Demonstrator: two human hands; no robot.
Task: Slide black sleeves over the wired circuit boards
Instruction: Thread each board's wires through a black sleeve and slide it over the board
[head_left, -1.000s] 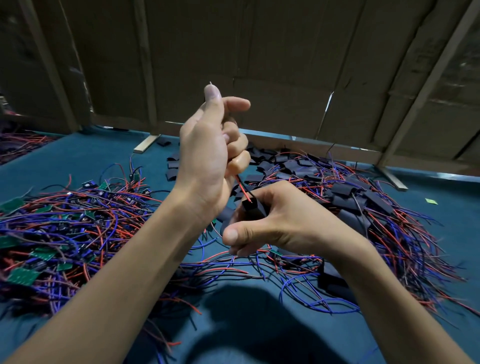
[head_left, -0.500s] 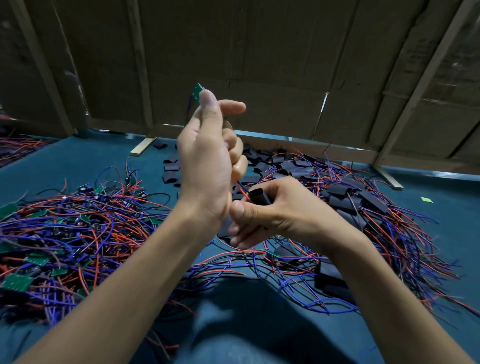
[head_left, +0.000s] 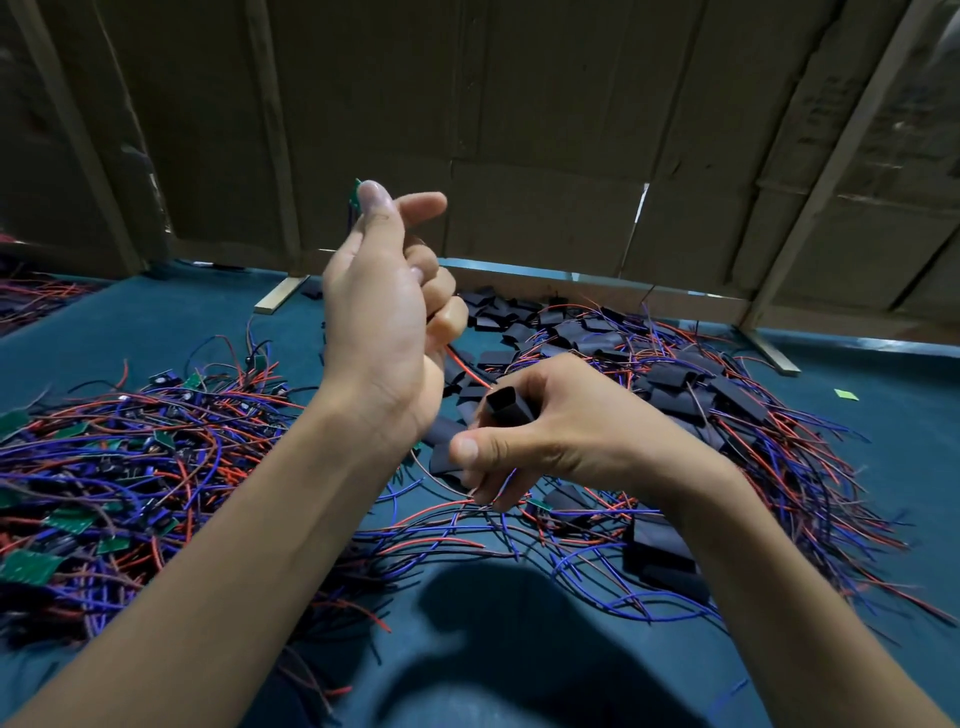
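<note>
Wired green circuit boards (head_left: 78, 519) are lying in a tangled heap of red, blue and purple leads on the left side of the teal felt-covered table (head_left: 156, 322), most of them half buried under the wires. Further left, at the far edge, a second smaller wire bundle (head_left: 36, 296) is sitting on the same surface, partly cut off.

Left hand (head_left: 384, 322) is raised above the table, thumb and forefinger pinching one small green circuit board (head_left: 355, 195) at the top; only a sliver of that board is showing behind the thumb tip. The other fingers are curling inward around its leads, and a red wire (head_left: 467, 370) is running down from under the palm toward the right hand.

Right hand (head_left: 545, 436) is sitting lower and just beside the left wrist, gripping a short black flattened-tube sleeve (head_left: 506, 408) between thumb and fingers, open mouth facing the camera. The red wire is reaching the sleeve mouth; cannot tell whether it is actually inside. Thin wires are also trailing out below the curled fingers.

Behind and right of the hands, loose black sleeves (head_left: 519, 322) are piling up on the table, mixed into another spread of red and blue wires (head_left: 779, 467) fanning toward the right edge. A small green scrap (head_left: 845, 394) is lying alone on the felt at far right. Brown cardboard panels with wooden battens (head_left: 519, 130) are standing along the back.
</note>
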